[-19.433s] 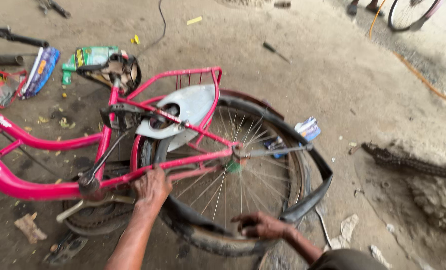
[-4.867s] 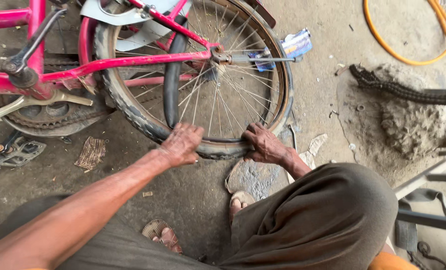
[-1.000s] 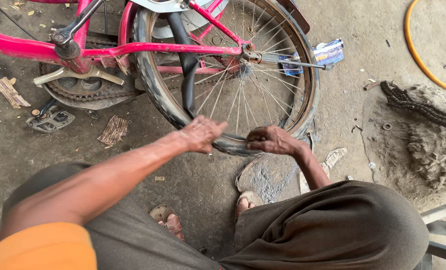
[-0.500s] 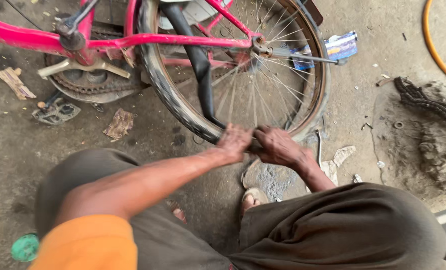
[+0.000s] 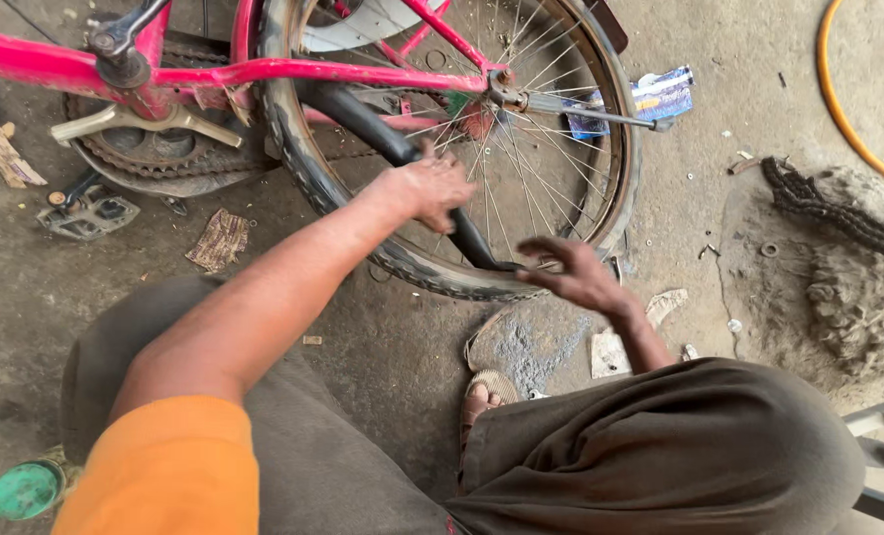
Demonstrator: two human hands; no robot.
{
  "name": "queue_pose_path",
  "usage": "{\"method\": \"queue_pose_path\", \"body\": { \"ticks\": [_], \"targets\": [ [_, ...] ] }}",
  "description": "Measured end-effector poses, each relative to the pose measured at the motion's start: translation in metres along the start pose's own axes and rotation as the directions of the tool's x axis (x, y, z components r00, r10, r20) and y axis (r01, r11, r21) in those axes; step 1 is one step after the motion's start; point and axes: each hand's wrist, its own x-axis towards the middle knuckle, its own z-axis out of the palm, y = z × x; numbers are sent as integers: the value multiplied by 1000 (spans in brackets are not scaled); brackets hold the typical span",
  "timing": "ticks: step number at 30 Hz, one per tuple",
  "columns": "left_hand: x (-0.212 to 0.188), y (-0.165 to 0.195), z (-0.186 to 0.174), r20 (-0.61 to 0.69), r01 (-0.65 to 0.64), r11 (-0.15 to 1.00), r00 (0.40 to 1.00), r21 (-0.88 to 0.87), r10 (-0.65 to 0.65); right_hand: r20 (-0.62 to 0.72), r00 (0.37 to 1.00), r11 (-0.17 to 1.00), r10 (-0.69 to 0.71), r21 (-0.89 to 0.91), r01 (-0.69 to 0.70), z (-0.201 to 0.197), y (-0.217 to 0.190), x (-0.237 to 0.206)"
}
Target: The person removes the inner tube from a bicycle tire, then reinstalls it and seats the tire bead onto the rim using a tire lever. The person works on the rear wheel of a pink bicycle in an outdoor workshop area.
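Left hand [image 5: 430, 186] gripped black inner tube [image 5: 383, 134]; right hand [image 5: 576, 275] open, empty, over tyre [image 5: 432, 280].
Tube looked soft, floppy, light; best pinched mid-length near rim.

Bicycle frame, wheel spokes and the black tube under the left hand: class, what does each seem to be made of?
The bicycle frame looks like metal tubing with glossy pink paint that catches the light. The wheel spokes look like thin bare steel wire, grey and shiny. The black tube held by the left hand looks like matte rubber, probably an inner tube, since it bends softly across the wheel.
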Motion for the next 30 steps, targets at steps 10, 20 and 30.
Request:
{"method": "queue_pose_path", "body": {
  "ticks": [10, 20, 30],
  "targets": [
    [-80, 9, 43, -258, -46, 971, 960, 233, 108, -366, 926, 948, -90, -317, -34, 60, -9, 9],
    [-94, 16, 27, -356, -5, 996, 934, -91, -28, -266, 955, 989, -129, -104, 104, 59, -8, 16],
    [-123, 38, 2, -246, -188, 981, 954, -46, 171, -408, 884, 903, -228, -429, 35, 67, -15, 14]
  ]
}}
